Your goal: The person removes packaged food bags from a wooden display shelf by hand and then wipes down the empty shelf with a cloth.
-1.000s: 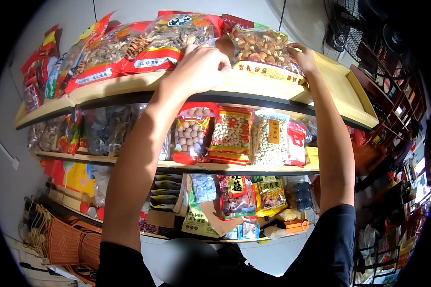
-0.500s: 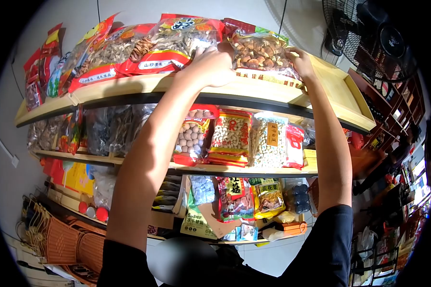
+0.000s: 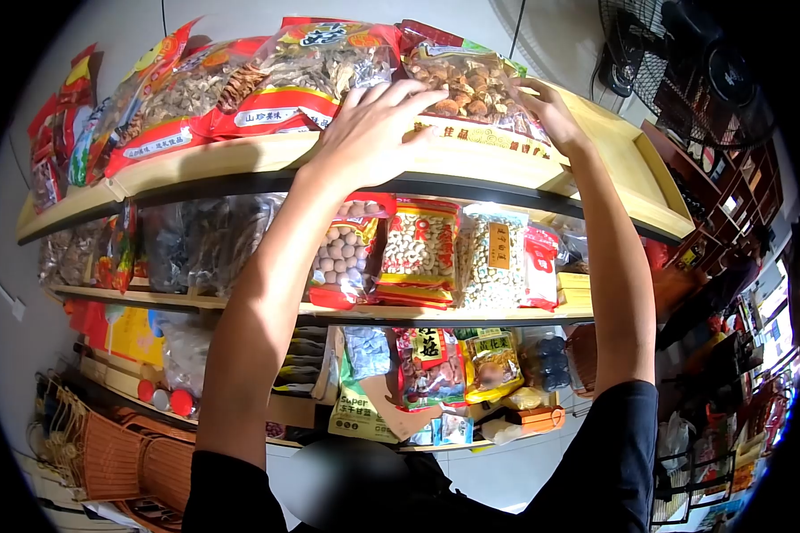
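Spread fingers show on my left hand (image 3: pixel 378 133), which lies over the gap between a red and clear bag of dried mushrooms (image 3: pixel 333 71) and a clear bag of brown mushrooms (image 3: pixel 471 84) on the top shelf (image 3: pixel 480 173). Its fingertips reach the left edge of the brown mushroom bag. My right hand (image 3: pixel 547 111) is at that bag's right edge, thumb and fingers curled against the plastic; what they pinch is too small to make out. Both bags lean back, upright, on the shelf.
More red bags (image 3: pixel 182 98) stand along the top shelf at the left. A wooden tray section (image 3: pixel 622 151) forms its right end. Bags of nuts (image 3: pixel 420 249) fill the middle shelf. Lower down are packets (image 3: pixel 431 364). A black fan (image 3: pixel 711 71) is at the upper right, wicker baskets (image 3: pixel 116 462) lower left.
My left hand has opened from a curled shape, its fingers now spread toward the brown mushroom bag. My right hand stays at the bag's right edge. The view has shifted slightly.
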Action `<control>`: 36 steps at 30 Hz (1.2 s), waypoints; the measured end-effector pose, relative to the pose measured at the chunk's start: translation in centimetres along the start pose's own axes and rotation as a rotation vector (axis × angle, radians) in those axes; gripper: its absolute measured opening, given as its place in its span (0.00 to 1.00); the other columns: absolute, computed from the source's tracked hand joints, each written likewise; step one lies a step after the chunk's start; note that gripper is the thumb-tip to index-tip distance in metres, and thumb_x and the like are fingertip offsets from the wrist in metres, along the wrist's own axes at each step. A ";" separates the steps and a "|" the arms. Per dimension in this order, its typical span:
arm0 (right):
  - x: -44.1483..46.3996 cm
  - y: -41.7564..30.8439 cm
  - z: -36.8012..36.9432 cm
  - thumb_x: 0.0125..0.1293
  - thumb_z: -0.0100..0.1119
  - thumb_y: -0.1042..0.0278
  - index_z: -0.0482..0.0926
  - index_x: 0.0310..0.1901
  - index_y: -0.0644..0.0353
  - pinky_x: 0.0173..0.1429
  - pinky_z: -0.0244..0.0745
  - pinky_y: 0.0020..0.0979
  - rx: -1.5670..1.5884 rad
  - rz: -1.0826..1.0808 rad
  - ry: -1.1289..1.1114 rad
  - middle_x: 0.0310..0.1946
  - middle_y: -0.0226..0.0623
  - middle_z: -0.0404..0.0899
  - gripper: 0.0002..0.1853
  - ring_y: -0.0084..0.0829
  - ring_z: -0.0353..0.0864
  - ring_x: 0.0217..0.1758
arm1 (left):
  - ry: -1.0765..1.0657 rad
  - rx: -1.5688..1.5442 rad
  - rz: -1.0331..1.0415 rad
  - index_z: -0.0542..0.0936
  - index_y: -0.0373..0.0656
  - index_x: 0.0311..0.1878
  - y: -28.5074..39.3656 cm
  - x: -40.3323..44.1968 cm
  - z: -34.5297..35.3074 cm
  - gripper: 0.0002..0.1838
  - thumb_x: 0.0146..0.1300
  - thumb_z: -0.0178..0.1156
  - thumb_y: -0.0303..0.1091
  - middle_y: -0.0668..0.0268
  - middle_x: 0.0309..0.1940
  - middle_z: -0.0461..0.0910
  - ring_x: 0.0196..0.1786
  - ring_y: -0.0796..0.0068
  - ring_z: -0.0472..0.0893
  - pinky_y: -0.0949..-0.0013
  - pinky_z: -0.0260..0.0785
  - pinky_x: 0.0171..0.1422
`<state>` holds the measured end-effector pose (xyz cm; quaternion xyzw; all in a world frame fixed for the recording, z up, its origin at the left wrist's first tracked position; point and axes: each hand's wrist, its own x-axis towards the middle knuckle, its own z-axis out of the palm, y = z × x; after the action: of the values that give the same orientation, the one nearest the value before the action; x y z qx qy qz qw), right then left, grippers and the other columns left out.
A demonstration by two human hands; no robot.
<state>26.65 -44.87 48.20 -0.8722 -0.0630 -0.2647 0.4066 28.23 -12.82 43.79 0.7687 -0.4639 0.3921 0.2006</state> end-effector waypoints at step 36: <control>1.6 2.1 -0.1 0.69 0.56 0.61 0.81 0.47 0.63 0.37 0.72 0.29 -0.180 0.018 0.232 0.27 0.38 0.83 0.15 0.23 0.76 0.28 | -0.054 -0.062 -0.233 0.68 0.47 0.69 3.6 8.7 6.9 0.29 0.72 0.43 0.54 0.57 0.66 0.69 0.71 0.56 0.64 0.47 0.50 0.75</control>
<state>28.65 -46.45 47.66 -0.8692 0.0162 -0.3645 0.3337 30.25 -24.09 46.18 0.8211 -0.3884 0.3307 0.2561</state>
